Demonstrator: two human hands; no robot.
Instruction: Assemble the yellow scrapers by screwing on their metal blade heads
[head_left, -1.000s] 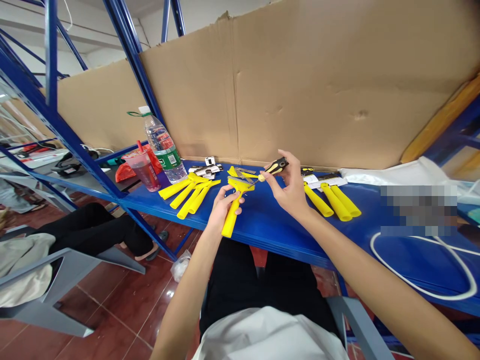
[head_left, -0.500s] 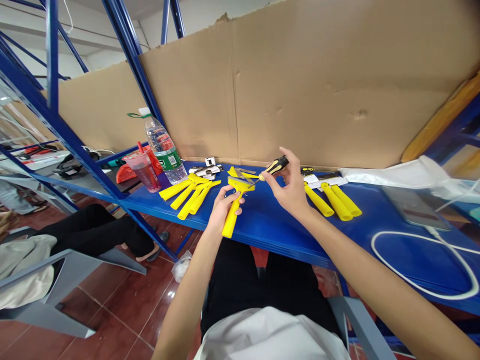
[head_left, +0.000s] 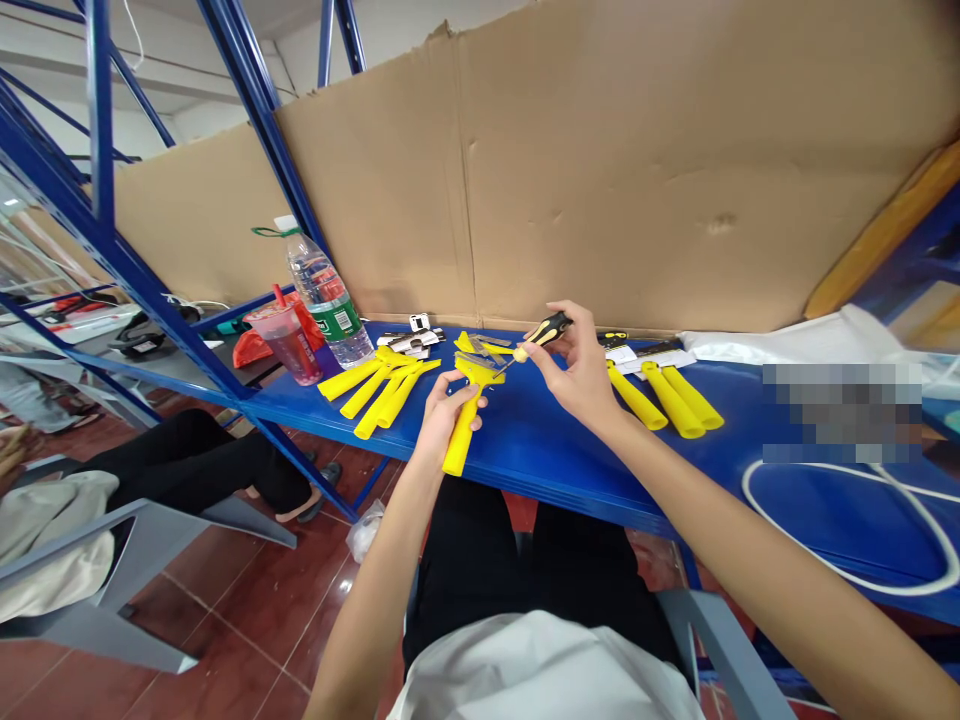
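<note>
My left hand is wrapped round the handle of a yellow scraper, its wide head tilted up and away from me. A screwdriver with a black and cream handle is pinched in the fingers of my right hand. Its thin shaft points down and left, with the tip at the right side of the scraper's head; whether it sits in a screw is too small to tell. Behind the head lies another yellow piece with a clear or metal strip, partly hidden.
Several yellow scrapers lie to the left on the blue table, more yellow handles to the right. A water bottle and pink cup stand at left. A white cable loops at right. Cardboard walls the back.
My right hand and the screwdriver have shifted slightly to the left, the fingers now gripping the handle in a slightly different pose. The left hand and scraper have barely moved.
</note>
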